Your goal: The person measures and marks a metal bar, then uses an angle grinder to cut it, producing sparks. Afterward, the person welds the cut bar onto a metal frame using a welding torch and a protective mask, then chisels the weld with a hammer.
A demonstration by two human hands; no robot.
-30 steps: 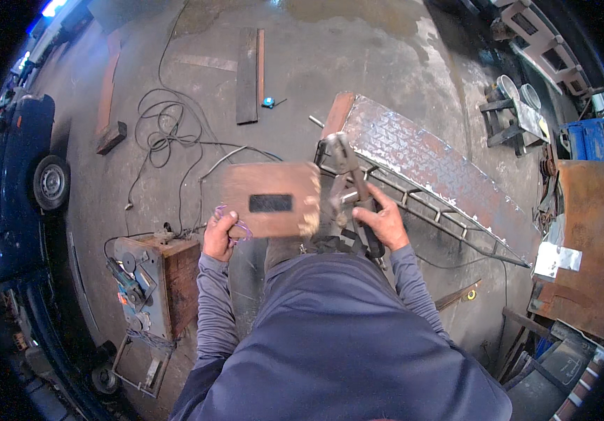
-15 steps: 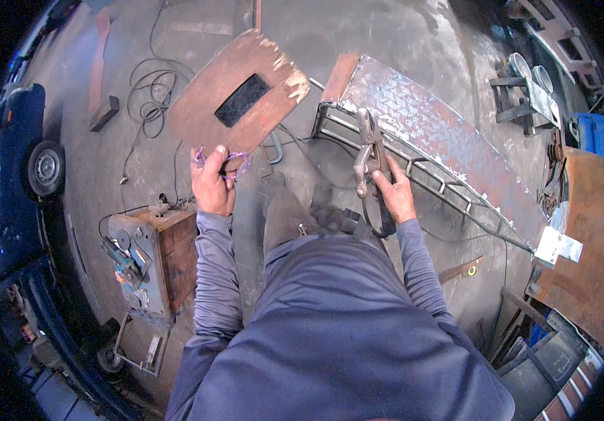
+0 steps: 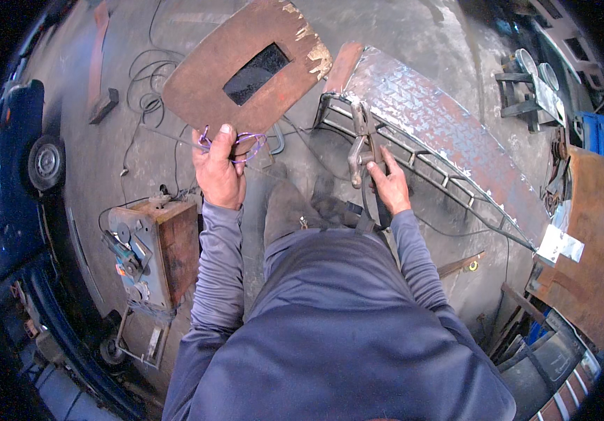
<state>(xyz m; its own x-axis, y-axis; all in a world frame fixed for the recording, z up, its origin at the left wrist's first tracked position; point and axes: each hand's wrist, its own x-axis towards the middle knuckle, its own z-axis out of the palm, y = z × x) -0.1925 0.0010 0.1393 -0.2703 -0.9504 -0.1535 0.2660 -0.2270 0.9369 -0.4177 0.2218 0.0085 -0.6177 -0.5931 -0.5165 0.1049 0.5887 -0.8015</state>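
Head view, looking down past the person's dark blue top (image 3: 344,337): I observe both bare hands raised in front of the body, well apart. The left hand (image 3: 221,172) is closed on the near edge of a flat brown board with rounded corners (image 3: 235,52), thumb on the upper face and fingers mostly hidden. A dark rectangular window (image 3: 256,74) sits in the board's middle, and its upper right edge is chipped pale. A thin purple cord (image 3: 263,140) loops beside the thumb. The board tilts above the floor, to the upper left of the right hand (image 3: 391,186). That hand, partly curled, holds a worn brownish-grey metal clamp (image 3: 363,125) between thumb and fingers; how far its fingers wrap behind I cannot tell. Beyond the clamp I note a long rust-brown metal plate with pale patches (image 3: 421,112), bordered by a ladder-like dark metal frame (image 3: 445,186). At left stand a grey box-shaped machine with a rust-brown side (image 3: 175,245) and, farther out, a dark blue vehicle (image 3: 18,140); a thin black cable (image 3: 151,102) lies coiled on the floor
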